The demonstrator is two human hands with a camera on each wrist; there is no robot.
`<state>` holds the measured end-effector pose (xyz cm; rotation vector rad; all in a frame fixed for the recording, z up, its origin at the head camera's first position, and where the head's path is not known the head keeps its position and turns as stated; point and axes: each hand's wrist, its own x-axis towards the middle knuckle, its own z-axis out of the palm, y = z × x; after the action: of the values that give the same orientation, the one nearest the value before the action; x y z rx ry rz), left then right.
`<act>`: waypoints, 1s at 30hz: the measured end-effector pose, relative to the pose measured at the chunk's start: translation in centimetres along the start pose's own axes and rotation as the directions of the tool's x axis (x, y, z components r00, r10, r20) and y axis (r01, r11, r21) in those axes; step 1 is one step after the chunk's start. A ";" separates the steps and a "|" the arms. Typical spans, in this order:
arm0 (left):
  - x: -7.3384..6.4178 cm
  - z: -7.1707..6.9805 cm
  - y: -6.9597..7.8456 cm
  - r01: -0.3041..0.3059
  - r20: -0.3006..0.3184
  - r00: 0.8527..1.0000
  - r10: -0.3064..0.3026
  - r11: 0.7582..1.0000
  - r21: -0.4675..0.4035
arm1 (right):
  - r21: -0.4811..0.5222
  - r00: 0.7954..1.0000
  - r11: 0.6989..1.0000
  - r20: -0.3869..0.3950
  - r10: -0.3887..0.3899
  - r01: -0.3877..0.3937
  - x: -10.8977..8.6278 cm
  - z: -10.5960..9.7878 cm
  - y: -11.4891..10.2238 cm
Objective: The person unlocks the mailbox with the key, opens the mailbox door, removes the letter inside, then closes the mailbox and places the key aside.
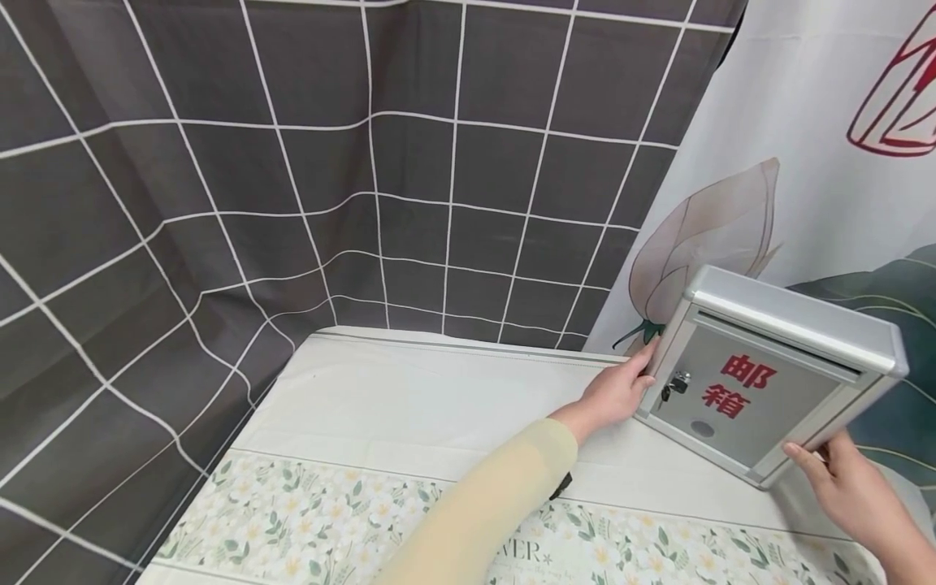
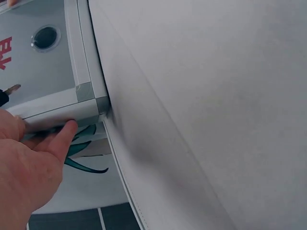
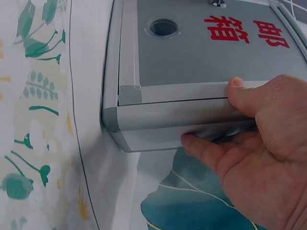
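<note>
A silver metal mailbox (image 1: pixel 790 390) with red characters on its front stands upright on the table, turned at an angle. Its slot runs under the top, and a lock with keys (image 1: pixel 674 385) hangs at the left of the door. My left hand (image 1: pixel 617 392) grips the box's left side, thumb at the front edge and fingers behind. On the opposite side, my right hand (image 1: pixel 851 479) holds the lower right edge, its thumb on the front frame. The right wrist view shows that thumb (image 3: pixel 244 96) on the frame and the fingers along the side panel.
A white tablecloth with a floral band (image 1: pixel 322 508) covers the table. Behind it hangs a dark grid-patterned curtain (image 1: pixel 409 171). At the right, close behind the mailbox, is a white curtain (image 1: pixel 812 106) with leaf prints.
</note>
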<state>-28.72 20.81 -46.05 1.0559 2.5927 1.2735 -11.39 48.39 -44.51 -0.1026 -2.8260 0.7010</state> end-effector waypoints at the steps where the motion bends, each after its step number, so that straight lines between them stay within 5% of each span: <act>1: -0.1 -0.1 0.0 0.003 -0.005 1.000 -0.003 1.000 0.001 | -0.001 1.000 1.000 0.000 -0.003 0.003 0.0 0.0 -0.1; 17: -3.4 -3.4 -0.3 0.003 -0.040 0.999 -0.002 0.999 0.037 | 0.002 0.998 1.000 0.061 -0.023 0.023 0.5 0.4 -2.5; 25: -5.1 -4.7 -0.8 0.024 -0.085 0.996 -0.021 0.999 0.033 | 0.006 0.991 0.991 -0.003 -0.136 0.136 0.9 1.0 -3.2; 30: -6.7 -5.8 -1.5 0.039 -0.110 0.993 -0.037 0.999 0.013 | 0.043 0.986 0.986 0.048 -0.160 0.158 1.3 1.8 -4.5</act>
<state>-26.40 12.20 -44.87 0.9598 2.6926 1.3416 -13.14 43.75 -43.72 0.1484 -2.8270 0.7322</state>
